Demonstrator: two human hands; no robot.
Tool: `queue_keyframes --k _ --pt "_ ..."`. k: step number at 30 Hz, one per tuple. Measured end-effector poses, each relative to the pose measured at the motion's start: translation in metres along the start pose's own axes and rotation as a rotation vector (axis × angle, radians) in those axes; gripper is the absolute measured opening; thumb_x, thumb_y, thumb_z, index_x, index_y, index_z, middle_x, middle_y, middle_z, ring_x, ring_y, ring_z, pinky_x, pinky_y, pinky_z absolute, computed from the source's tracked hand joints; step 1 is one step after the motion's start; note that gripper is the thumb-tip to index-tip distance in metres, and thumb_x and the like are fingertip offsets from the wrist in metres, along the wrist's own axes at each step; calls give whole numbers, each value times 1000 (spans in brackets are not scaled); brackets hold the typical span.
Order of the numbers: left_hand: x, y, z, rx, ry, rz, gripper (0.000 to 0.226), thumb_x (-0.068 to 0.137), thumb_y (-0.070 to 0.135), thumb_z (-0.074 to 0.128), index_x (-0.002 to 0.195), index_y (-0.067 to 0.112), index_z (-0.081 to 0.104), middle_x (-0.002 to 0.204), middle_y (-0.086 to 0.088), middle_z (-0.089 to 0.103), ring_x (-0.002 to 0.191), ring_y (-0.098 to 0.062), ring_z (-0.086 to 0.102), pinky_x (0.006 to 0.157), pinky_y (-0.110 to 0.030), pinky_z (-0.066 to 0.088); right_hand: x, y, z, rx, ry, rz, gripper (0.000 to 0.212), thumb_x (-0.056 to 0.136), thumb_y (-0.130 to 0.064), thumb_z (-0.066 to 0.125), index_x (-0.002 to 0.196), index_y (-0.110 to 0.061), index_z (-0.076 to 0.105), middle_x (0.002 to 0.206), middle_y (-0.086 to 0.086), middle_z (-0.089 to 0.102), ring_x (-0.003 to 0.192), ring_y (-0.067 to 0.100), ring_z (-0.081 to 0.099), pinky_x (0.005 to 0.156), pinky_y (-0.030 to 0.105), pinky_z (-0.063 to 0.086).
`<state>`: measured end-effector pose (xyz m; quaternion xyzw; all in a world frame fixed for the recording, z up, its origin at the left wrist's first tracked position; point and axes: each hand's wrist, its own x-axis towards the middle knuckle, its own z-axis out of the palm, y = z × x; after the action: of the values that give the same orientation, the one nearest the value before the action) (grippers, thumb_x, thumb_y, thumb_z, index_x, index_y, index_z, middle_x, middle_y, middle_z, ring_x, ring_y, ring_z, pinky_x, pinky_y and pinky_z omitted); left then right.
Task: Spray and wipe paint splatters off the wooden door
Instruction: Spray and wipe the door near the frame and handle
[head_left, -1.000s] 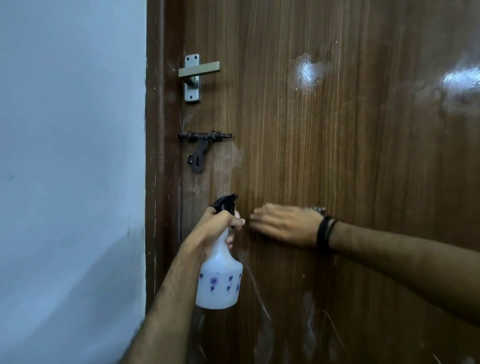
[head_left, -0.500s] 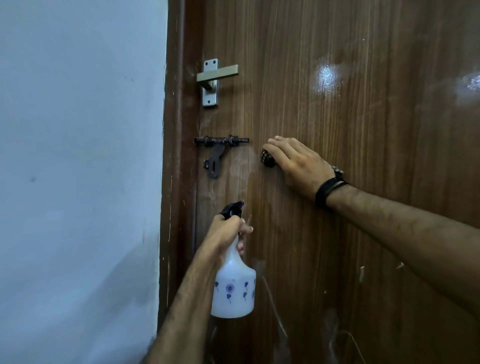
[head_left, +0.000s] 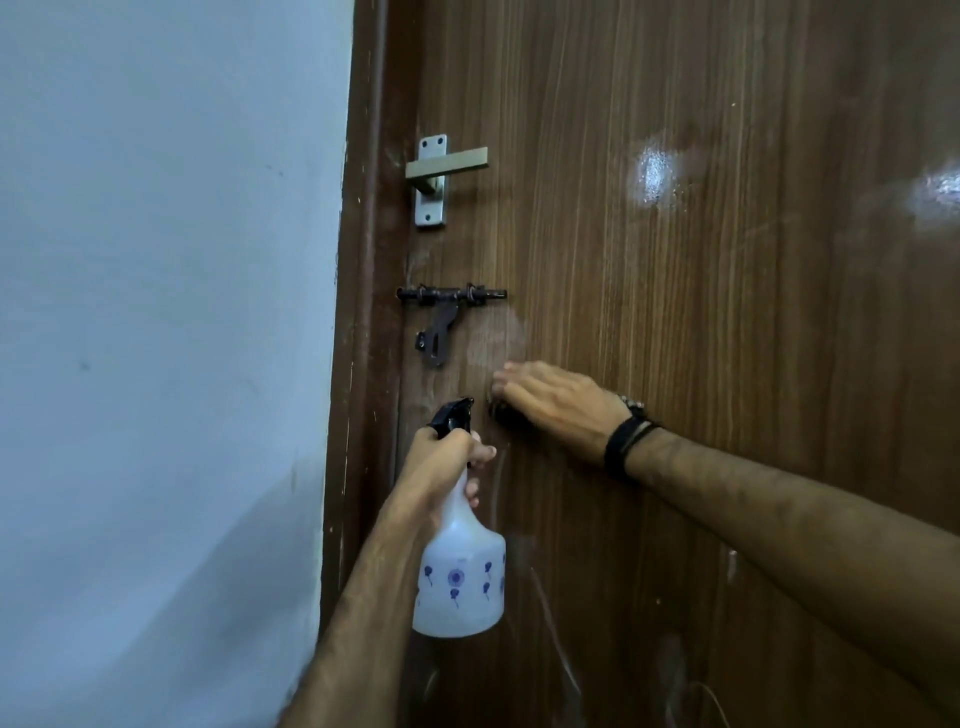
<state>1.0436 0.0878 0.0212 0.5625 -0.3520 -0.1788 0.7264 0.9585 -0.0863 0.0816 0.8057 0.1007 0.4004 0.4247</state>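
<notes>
Risk: right hand (head_left: 556, 402) fingers pressing dark scrubber (head_left: 500, 413) may scratch door (head_left: 727, 364); left hand (head_left: 441, 462) gripping spray bottle (head_left: 460, 577), possible drips.

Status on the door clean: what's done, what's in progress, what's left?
Done, seemingly: wet glossy patches high on the door, so that area looks sprayed. In hand: the right hand presses a dark scrubber to the door just below a whitish smear by the bolt latch; the left hand grips the spray bottle. Left: that smear, and pale streaks lower down.
</notes>
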Motion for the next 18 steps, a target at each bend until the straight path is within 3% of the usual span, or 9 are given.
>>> queue_keyframes --k 2,5,8,11,14,16,18 --pt "2 1 -5 -4 6 3 6 87 3 62 88 9 60 75 -8 55 43 -10 45 47 -27 43 26 14 -4 40 100 140 35 87 -3 52 121 -4 61 126 17 62 116 31 61 99 39 50" --pt "6 4 -10 -34 -11 -9 14 85 0 62 79 12 57 68 -6 53 43 -13 44 46 -26 41 47 20 -7 39 229 256 33 90 -2 40 113 -2 63 116 15 63 104 30 60 91 36 51" --pt "7 5 -12 -41 -10 12 14 85 0 61 79 11 58 66 -4 54 43 -12 45 46 -27 43 42 10 6 22 227 192 28 92 -2 48 116 -3 63 113 14 63 100 28 59 90 36 51" --pt "5 7 -10 -68 -4 25 10 87 0 61 84 9 58 69 -5 56 44 -11 45 48 -29 43 26 -11 20 47 124 -5 34 95 -11 38 116 -4 64 111 14 64 99 27 61 88 37 54" --pt "3 7 -10 -55 -21 7 6 88 0 59 87 6 61 69 -6 55 44 -11 46 48 -28 42 13 -27 31 35 87 -157 32 94 -13 40 115 -7 64 110 11 66 101 27 63 88 39 54" --pt "2 5 -12 -57 -20 6 6 88 0 60 87 6 59 71 -5 56 44 -10 46 47 -27 43 20 -17 30 -20 97 -118 28 95 -16 44 115 -12 63 111 7 65 98 25 61 80 38 51" --pt "5 4 -15 -53 -13 21 9 88 0 61 86 8 58 77 -6 57 44 -9 45 47 -27 43 45 0 22 -11 180 79 21 94 -10 54 113 -13 61 108 7 63 92 24 58 75 38 50"
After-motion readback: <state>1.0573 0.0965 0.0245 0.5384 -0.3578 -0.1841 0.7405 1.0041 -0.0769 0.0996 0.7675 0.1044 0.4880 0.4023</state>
